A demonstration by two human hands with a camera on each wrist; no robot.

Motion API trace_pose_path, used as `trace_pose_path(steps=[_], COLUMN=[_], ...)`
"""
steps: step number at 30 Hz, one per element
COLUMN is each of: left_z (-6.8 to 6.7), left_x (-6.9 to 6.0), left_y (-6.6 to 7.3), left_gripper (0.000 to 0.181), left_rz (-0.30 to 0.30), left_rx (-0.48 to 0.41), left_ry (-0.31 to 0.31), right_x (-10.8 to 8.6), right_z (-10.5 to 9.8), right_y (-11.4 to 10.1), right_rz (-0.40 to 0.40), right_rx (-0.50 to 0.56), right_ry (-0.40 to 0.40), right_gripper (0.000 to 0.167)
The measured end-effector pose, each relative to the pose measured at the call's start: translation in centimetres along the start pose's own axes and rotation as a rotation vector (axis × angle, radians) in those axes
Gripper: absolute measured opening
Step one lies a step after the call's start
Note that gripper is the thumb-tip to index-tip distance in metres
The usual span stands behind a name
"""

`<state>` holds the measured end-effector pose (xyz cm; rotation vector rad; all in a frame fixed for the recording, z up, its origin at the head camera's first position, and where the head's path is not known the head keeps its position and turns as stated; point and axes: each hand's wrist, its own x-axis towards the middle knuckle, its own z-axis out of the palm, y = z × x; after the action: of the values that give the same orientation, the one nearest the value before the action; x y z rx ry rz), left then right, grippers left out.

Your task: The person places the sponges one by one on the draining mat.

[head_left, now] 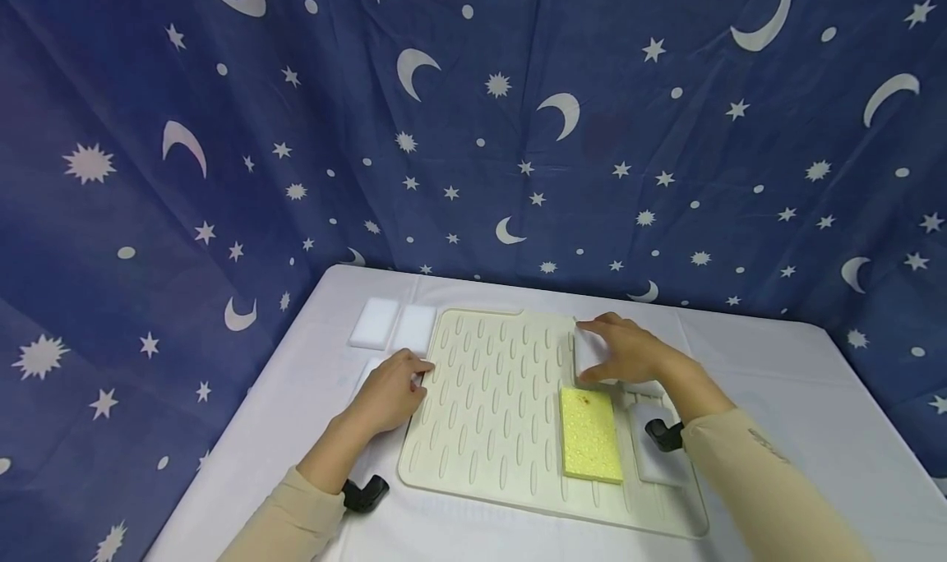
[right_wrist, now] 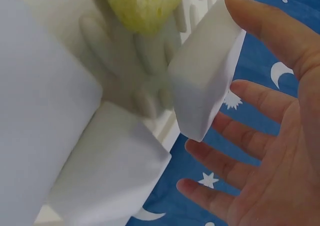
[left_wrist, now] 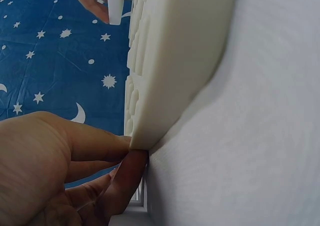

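Pinching the left edge of the mat (head_left: 473, 430) between thumb and fingers of the left hand (head_left: 388, 393). Holding a white block (head_left: 589, 350) at the far right part of the mat with the right hand (head_left: 625, 352), thumb opposed to the fingertips and the fingers spread apart from one another. Cannot tell about contact between that block and the mat. Seeing a yellow sponge (head_left: 592, 443) flat on the mat, just nearer than the held block. Finding a second block (head_left: 654, 466) on the mat near the right wrist, and a third block (right_wrist: 112, 166) beside it, mostly hidden in the head view. Noting a fourth block (head_left: 375, 324) and a fifth block (head_left: 414, 330) side by side on the white table (head_left: 799, 381), left of the mat, with a sixth block (head_left: 367, 371) partly covered by the left hand. Facing a blue curtain (head_left: 459, 61) with pale moons and stars.
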<state>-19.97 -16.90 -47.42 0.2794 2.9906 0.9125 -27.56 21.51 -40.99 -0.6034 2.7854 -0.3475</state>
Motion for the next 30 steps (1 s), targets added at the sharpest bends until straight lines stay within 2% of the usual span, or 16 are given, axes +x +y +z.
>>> trace_pose_path(steps=[15, 23, 30], left_z=[0.0, -0.1, 0.0], left_x=[0.1, 0.1, 0.0], left_y=[0.0, 0.0, 0.0], left_gripper=[0.039, 0.040, 0.039], left_rz=[0.007, -0.004, 0.001], left_rx=[0.010, 0.003, 0.007], left_ry=[-0.001, -0.003, -0.003], right_x=[1.7, 2.1, 2.3], right_z=[0.8, 1.0, 1.2], right_y=[-0.7, -0.9, -1.1], right_rz=[0.041, 0.055, 0.063], right_rx=[-0.009, -0.001, -0.035], right_ry=[-0.036, -0.044, -0.044], right_gripper=[0.100, 0.100, 0.101])
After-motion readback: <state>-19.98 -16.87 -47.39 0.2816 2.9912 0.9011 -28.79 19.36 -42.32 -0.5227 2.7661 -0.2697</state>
